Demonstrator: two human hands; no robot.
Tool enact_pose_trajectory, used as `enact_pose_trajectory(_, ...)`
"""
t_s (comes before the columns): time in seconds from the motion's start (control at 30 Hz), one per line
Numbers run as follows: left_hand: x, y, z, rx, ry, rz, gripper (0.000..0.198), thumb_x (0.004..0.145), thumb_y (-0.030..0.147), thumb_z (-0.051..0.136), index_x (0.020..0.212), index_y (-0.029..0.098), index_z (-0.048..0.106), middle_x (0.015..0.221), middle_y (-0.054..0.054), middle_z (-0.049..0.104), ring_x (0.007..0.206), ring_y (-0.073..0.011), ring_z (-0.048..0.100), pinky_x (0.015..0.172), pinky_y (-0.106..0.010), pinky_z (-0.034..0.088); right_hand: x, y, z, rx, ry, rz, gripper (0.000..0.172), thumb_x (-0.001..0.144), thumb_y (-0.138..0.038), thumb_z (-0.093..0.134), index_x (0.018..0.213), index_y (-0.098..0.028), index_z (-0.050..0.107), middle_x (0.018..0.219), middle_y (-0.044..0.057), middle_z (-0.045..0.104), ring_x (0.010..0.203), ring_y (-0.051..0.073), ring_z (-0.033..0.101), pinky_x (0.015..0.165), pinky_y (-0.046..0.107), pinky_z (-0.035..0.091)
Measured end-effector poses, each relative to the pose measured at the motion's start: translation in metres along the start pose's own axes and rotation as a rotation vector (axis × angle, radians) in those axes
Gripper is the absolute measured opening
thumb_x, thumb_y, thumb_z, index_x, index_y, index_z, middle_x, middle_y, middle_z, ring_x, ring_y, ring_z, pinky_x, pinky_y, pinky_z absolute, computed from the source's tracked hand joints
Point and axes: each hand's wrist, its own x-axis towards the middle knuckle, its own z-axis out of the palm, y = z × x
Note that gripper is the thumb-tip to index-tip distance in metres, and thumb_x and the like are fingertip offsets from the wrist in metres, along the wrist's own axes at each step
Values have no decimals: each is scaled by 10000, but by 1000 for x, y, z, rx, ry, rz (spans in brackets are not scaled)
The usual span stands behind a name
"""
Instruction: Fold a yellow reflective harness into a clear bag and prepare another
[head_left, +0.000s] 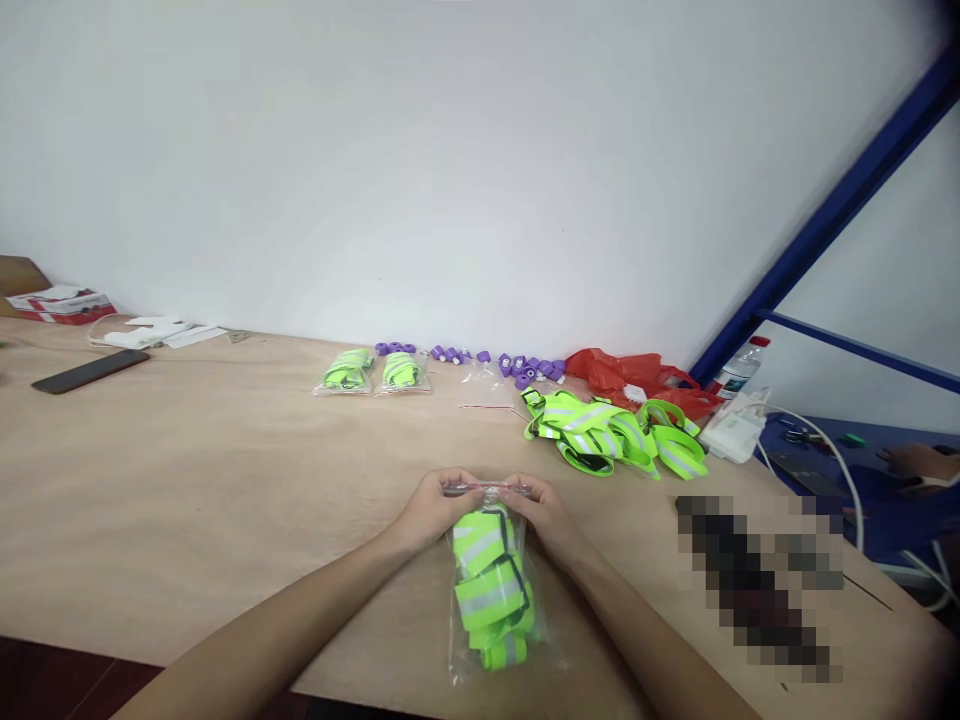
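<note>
A clear zip-lock bag (pixel 493 590) with folded neon-yellow reflective straps inside lies at the table's near side, its zip edge facing away from me. My left hand (pixel 442 505) pinches the left part of that edge between thumb and fingers. On the right part, my right hand (pixel 541 508) pinches the same edge, the two thumbs close together. Beyond my right hand is a loose heap of neon-yellow reflective straps (pixel 600 430). Two filled bags, a left one (pixel 347 370) and a right one (pixel 401 371), lie farther back.
Along the wall lie several purple rolled pieces (pixel 529 370), a flat clear bag (pixel 486 388) and a red plastic bag (pixel 622 370). To the right are a white power strip (pixel 735 428) and a bottle (pixel 742 368). A dark phone-like slab (pixel 91 371) lies left. Another person's hand (pixel 922 463) shows far right.
</note>
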Motion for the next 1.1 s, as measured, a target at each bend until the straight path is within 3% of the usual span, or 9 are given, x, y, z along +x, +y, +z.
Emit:
enact_pose_trajectory(0.23, 1, -1, 0, -10, 11, -26, 382, 662, 483, 827, 730, 140, 673, 702, -25, 677, 646, -139, 570, 634, -246, 431, 0, -3, 1, -43, -10, -5, 393, 689, -557, 796, 747, -184, 686, 708, 1, 659, 671, 161, 551, 647, 269, 416)
enact_pose_trajectory(0.43, 3, -5, -1, 42, 29, -2, 401, 727, 529, 761, 724, 129, 726, 712, -46, 705, 655, -157, 589, 641, -258, 445, 0, -5, 3, -45, 0, -2, 406, 698, -566, 788, 727, -176, 679, 689, -6, 649, 659, 151, 543, 642, 264, 409)
enact_pose_trajectory(0.8, 2, -4, 0, -5, 18, -75, 436, 633, 525, 834, 755, 117, 739, 719, -58, 723, 632, -150, 594, 653, -267, 459, 1, -3, 2, -81, -22, -26, 439, 709, -612, 757, 718, -181, 670, 694, -1, 642, 666, 159, 529, 655, 276, 395)
enact_pose_trajectory(1.1, -1, -2, 2, 43, 39, -37, 395, 655, 497, 815, 708, 124, 698, 681, -39, 695, 613, -137, 576, 612, -249, 444, 1, -3, 2, -113, -45, -27, 430, 712, -604, 756, 717, -187, 653, 688, -9, 616, 664, 152, 514, 660, 275, 402)
